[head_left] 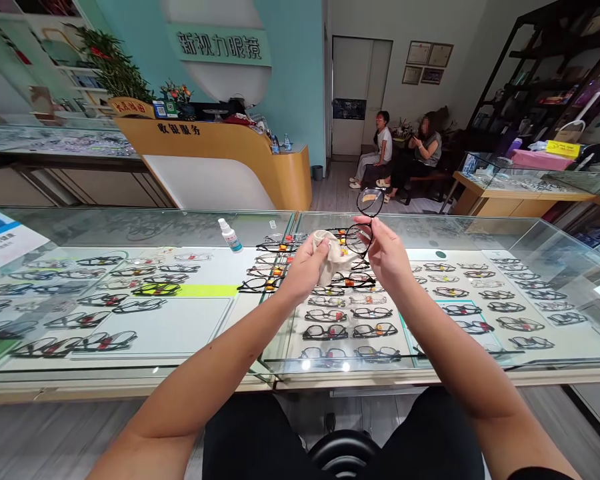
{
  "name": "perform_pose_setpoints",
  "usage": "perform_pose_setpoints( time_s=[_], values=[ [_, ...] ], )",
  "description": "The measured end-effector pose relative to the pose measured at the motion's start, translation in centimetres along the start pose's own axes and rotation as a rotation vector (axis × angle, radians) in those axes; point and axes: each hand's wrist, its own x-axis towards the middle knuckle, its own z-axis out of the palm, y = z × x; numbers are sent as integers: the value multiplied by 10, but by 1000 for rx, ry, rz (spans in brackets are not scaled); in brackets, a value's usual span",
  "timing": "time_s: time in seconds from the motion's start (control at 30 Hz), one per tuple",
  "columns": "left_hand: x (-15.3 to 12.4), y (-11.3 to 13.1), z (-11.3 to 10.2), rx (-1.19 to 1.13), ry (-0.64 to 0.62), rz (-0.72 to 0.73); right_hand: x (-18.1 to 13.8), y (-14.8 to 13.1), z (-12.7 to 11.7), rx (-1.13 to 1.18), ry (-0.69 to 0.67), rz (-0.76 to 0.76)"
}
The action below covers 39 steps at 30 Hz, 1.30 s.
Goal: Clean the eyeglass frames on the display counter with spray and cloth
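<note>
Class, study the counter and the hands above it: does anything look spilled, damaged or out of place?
Nothing stands out: no spill or breakage shows. The bottle rests on the glass counter, the left hand holds a cloth, and the right hand holds glasses. Fine detail is too small to tell.

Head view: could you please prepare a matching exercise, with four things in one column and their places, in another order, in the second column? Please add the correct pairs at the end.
Things
1. cloth
2. lifted glasses
3. white bottle
4. bin

Places
A. on the floor
B. in the right hand
C. in the left hand
D. on the glass counter

Right pairs: 1-C, 2-B, 3-D, 4-A
</note>
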Motion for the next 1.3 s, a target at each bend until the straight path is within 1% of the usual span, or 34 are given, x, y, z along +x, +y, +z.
perform_pose_setpoints(
  time_s=[0.1, 0.17, 0.23, 0.3, 0.4, 0.5, 0.57, 0.63, 0.7, 0.77, 0.87, 0.97, 1.03, 1.07, 1.13, 1.2, 1.3],
  values=[
    [3, 8, -3, -34, 22, 36, 5, -5, -5, -1, -31, -16],
    [3, 13, -6, 27, 32, 66, 7, -8, -8, -17, -88, 3],
    [1, 15, -9, 147, 44, 115, 7, -12, -10, -46, -159, 41],
    [0, 16, -13, 302, 83, 231, 7, -17, -11, -64, -228, 77],
    [1, 16, -19, 542, 160, 469, 7, -26, -16, -101, -366, 115],
    [4, 17, -24, 691, 174, 641, 8, -33, -21, -192, -535, 122],
    [6, 18, -26, 739, 149, 679, 10, -36, -24, -248, -612, 113],
    [6, 19, -27, 770, 111, 671, 12, -37, -26, -288, -664, 107],
    [6, 18, -27, 784, 87, 659, 13, -38, -28, -320, -702, 101],
    [6, 17, -26, 783, 90, 650, 13, -40, -28, -340, -721, 93],
    [3, 16, -24, 779, 105, 640, 10, -44, -29, -370, -716, 62],
    [0, 18, -21, 798, 96, 680, 7, -48, -30, -436, -696, 14],
    [-2, 24, -20, 817, 108, 714, 7, -53, -28, -470, -626, -35],
    [-2, 29, -19, 822, 125, 724, 8, -57, -27, -482, -564, -77],
    [1, 44, -19, 819, 169, 747, 12, -71, -24, -513, -416, -213],
    [8, 65, -18, 804, 209, 806, 17, -92, -19, -560, -307, -388],
    [22, 103, -15, 771, 259, 949, 19, -130, -9, -661, -258, -628]
  ],
)
